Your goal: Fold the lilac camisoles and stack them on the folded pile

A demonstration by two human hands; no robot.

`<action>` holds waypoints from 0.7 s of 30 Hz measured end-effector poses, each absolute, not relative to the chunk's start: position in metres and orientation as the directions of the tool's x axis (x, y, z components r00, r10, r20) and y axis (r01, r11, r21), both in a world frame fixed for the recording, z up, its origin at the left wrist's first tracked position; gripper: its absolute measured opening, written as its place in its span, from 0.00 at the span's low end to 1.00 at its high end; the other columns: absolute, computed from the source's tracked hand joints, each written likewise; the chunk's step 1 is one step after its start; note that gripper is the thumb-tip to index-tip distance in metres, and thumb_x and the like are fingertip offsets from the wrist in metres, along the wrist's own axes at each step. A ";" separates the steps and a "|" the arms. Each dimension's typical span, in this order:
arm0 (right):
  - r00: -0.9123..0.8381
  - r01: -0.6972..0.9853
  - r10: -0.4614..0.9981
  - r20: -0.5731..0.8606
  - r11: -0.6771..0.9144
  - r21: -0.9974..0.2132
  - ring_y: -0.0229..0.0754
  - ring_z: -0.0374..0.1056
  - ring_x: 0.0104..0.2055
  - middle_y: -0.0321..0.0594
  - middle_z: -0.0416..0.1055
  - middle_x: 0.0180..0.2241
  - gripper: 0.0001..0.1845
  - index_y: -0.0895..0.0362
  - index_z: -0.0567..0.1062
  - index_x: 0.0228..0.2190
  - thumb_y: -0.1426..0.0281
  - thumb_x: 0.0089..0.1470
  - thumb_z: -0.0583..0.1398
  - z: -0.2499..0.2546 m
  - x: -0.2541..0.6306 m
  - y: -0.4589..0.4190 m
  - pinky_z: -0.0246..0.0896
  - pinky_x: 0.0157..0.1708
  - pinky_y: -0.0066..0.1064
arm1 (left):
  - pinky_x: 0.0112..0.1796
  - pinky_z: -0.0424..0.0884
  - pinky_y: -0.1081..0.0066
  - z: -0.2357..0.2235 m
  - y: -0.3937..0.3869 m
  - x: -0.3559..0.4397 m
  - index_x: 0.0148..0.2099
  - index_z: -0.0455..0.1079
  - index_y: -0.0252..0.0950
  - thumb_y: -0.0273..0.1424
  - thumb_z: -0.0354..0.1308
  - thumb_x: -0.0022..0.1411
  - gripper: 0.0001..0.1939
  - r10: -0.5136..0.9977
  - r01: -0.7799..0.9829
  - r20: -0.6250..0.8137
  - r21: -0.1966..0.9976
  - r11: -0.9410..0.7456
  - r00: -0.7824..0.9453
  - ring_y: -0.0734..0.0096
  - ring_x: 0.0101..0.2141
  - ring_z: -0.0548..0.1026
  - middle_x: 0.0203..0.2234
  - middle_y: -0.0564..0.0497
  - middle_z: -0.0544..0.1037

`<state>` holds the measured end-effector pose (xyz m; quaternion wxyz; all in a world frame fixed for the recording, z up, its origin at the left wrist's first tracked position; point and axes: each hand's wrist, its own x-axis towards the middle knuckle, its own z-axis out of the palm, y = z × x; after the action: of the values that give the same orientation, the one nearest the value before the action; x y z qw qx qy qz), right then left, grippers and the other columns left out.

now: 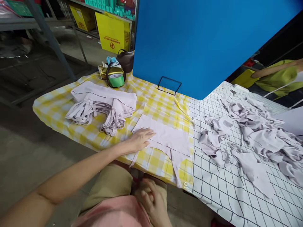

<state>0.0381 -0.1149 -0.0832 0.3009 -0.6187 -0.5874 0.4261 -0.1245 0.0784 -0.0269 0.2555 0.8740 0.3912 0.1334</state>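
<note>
On a yellow-and-white checked tablecloth (pixel 151 107), a pale lilac strappy top (pixel 168 134) lies spread flat, its straps toward my body. My left hand (pixel 141 139) rests flat on the left part of this top, fingers stretched out, pressing against the cloth. Down by my lap, below the table edge, is my right hand (pixel 152 200); its fingers are loosely bent and apart, and I see nothing in them. To the left of the spread top sits a neat stack of matching tops (pixel 104 97), with bunched straps hanging at the front.
A loose heap of lilac pieces (pixel 265 135) covers the white gridded cloth (pixel 208 179) on the right. A big blue panel (pixel 189 44) with a wire stand (pixel 169 85) rises behind. Green tape (pixel 116 80) lies at the back left. Another person's arm (pixel 274 68) shows far right.
</note>
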 end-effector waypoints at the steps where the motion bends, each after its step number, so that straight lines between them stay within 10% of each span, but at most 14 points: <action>1: -0.035 0.454 0.980 -0.198 -0.161 -0.876 0.49 0.66 0.48 0.47 0.71 0.45 0.19 0.55 0.74 0.43 0.61 0.50 0.57 -0.087 0.022 -0.105 0.63 0.44 0.35 | 0.58 0.49 0.61 -0.029 0.074 -0.131 0.60 0.55 0.35 0.27 0.48 0.61 0.25 0.765 0.639 0.018 0.537 -0.551 0.644 0.63 0.60 0.51 0.59 0.44 0.58; 5: -0.093 0.311 0.945 -0.313 -0.271 -0.911 0.48 0.67 0.45 0.44 0.73 0.40 0.17 0.55 0.74 0.38 0.59 0.50 0.57 -0.094 -0.023 -0.069 0.61 0.45 0.38 | 0.59 0.44 0.59 -0.037 0.057 -0.149 0.63 0.47 0.37 0.35 0.51 0.62 0.30 0.754 0.665 -0.001 0.472 -0.579 0.657 0.62 0.62 0.43 0.63 0.44 0.48; 12: -0.148 0.316 0.928 -0.342 -0.284 -0.905 0.38 0.63 0.20 0.36 0.67 0.20 0.22 0.56 0.70 0.27 0.52 0.56 0.47 -0.073 -0.012 -0.103 0.58 0.19 0.26 | 0.59 0.38 0.60 -0.047 0.048 -0.155 0.64 0.45 0.35 0.43 0.47 0.63 0.32 0.730 0.685 -0.015 0.360 -0.634 0.683 0.64 0.63 0.40 0.63 0.44 0.44; 21: -0.303 0.801 0.953 -0.003 0.253 -0.542 0.40 0.68 0.26 0.37 0.71 0.24 0.14 0.52 0.70 0.27 0.63 0.59 0.49 0.012 0.058 -0.097 0.61 0.26 0.26 | 0.59 0.35 0.60 -0.056 0.049 -0.154 0.65 0.43 0.33 0.45 0.42 0.64 0.32 0.719 0.674 0.015 0.337 -0.657 0.694 0.65 0.63 0.38 0.63 0.44 0.43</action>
<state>0.0581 -0.0974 0.0118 0.1658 -0.5667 -0.7739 0.2290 -0.1541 0.0485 -0.0556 0.1548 0.9073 0.3839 0.0737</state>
